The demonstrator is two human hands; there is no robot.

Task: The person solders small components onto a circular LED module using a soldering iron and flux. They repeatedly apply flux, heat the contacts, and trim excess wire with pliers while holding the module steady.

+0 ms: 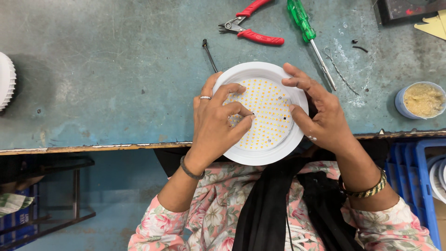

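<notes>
- Head view looks straight down on a round white lamp (260, 113) lying at the centre of the frame, on the near edge of a worn blue-green bench (107, 79), close to the person's body, so both hands reach it easily.
- Its face of small yellow dots is turned up, which leaves the board open to the fingers.
- At the lamp's left side, the left hand (216, 123) lies curled over the rim, thumb and forefinger pinched together on the dotted board around something too small to make out.
- On the lamp's right edge, the right hand (320, 114) is half open, its fingers spread along the upper rim and its thumb on the board, apparently steadying the lamp; it grips nothing else.
- Red-handled pliers (251, 25), a green screwdriver (306, 32) and a thin black rod (209, 53) lie untouched in the upper middle, within reach.
- A small tub of beige paste (422, 100) sits at the right edge.
</notes>
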